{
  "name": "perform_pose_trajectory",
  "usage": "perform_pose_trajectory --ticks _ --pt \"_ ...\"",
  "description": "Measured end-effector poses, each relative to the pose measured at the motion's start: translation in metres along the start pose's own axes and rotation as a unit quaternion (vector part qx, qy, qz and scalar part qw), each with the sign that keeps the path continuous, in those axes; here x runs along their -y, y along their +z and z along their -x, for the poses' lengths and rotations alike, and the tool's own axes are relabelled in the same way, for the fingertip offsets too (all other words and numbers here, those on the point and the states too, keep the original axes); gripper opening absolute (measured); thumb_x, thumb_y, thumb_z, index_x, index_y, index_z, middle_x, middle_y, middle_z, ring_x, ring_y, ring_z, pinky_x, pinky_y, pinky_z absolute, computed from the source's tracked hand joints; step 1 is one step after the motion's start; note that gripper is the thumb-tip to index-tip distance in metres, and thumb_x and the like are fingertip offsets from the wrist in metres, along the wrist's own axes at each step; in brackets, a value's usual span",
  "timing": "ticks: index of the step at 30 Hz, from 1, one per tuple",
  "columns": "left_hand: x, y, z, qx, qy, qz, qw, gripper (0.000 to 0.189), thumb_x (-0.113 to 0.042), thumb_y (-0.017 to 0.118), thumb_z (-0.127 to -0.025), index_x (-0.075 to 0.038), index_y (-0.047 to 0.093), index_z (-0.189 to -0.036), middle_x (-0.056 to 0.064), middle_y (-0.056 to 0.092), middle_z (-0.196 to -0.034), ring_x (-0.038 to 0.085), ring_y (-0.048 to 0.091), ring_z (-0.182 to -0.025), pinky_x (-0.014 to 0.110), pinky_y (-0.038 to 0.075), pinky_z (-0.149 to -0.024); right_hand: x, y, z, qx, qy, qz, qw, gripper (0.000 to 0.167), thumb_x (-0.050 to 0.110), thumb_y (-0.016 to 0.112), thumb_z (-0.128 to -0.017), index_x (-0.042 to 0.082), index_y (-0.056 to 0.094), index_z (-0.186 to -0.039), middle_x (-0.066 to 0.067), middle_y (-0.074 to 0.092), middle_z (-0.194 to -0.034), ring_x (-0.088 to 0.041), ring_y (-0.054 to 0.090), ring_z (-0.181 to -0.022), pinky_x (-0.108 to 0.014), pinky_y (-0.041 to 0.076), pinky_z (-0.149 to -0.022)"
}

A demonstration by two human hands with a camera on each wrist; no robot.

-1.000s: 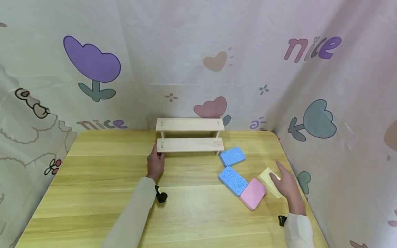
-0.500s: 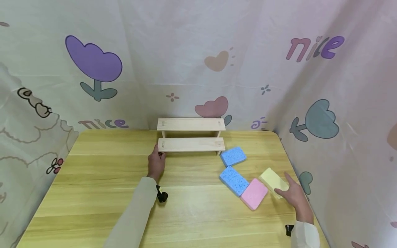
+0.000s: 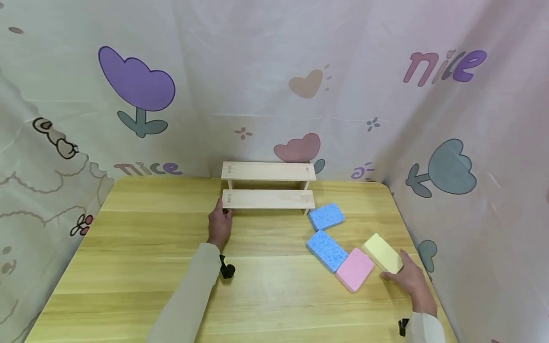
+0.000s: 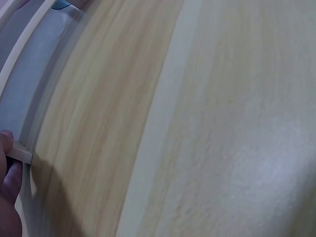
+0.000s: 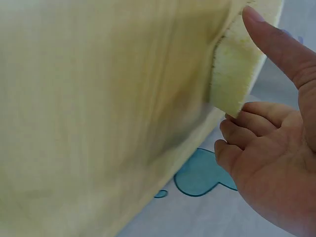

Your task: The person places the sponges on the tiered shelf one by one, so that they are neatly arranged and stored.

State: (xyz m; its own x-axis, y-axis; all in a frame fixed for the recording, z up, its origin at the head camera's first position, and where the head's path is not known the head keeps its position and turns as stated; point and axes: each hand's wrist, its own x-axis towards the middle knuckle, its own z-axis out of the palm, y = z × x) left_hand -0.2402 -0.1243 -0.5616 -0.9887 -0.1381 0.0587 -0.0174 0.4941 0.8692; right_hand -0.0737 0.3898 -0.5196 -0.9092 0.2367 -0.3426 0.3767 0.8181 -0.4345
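Observation:
A two-tier wooden shelf [image 3: 268,199] stands at the back of the table. My left hand [image 3: 220,226] holds its lower left end, thumb and finger around a wooden leg [image 4: 20,152] in the left wrist view. At the right, my right hand [image 3: 409,276] grips the near end of a yellow sponge [image 3: 383,252]. In the right wrist view the thumb lies along one side of that sponge [image 5: 232,74], with the fingers at the other. Beside it lies a pink sponge [image 3: 354,269], touching a blue speckled sponge [image 3: 327,251].
Another blue sponge [image 3: 326,216] lies by the shelf's right front leg. A patterned curtain [image 3: 240,62] rises behind the wooden table [image 3: 141,247] and along its sides. The table's right edge runs close beside my right hand.
My right hand has moved from above the yellow sponge to its near right end and now grips it. The left hand stays at the shelf. The head view has shifted slightly.

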Motion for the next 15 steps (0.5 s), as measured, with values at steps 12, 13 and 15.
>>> perform_pose_trajectory --ticks 12,13,15 --pt "0.0003 0.0036 -0.0013 -0.002 0.007 -0.010 0.9999 0.056 -0.009 0.056 -0.095 -0.001 0.032 -0.145 0.027 0.060 -0.120 0.036 0.063 -0.106 0.046 0.055 -0.080 -0.0052 0.0068 -0.0019 -0.033 0.020 -0.023 0.9990 0.098 0.033 0.081 -0.073 -0.009 0.026 -0.143 -0.038 0.032 -0.140 -0.054 0.036 -0.124 -0.062 0.033 -0.101" --pt "0.0005 0.0034 -0.0015 -0.005 0.008 -0.013 0.9999 0.056 -0.010 0.057 -0.094 -0.001 0.033 -0.144 0.027 0.061 -0.120 0.036 0.063 -0.106 0.046 0.055 -0.080 -0.0048 0.0069 -0.0020 -0.033 0.020 -0.023 0.9990 0.098 0.033 0.081 -0.072 -0.010 0.027 -0.142 -0.038 0.033 -0.140 -0.054 0.037 -0.123 -0.062 0.034 -0.100" --pt "0.0015 0.0023 -0.0012 -0.011 0.008 -0.017 0.9998 0.056 -0.009 0.058 -0.094 -0.001 0.034 -0.144 0.027 0.061 -0.119 0.036 0.063 -0.106 0.046 0.055 -0.080 -0.0038 0.0073 -0.0032 -0.038 0.015 -0.023 0.9989 0.097 0.035 0.081 -0.072 -0.010 0.030 -0.141 -0.038 0.036 -0.137 -0.053 0.040 -0.120 -0.061 0.036 -0.098"
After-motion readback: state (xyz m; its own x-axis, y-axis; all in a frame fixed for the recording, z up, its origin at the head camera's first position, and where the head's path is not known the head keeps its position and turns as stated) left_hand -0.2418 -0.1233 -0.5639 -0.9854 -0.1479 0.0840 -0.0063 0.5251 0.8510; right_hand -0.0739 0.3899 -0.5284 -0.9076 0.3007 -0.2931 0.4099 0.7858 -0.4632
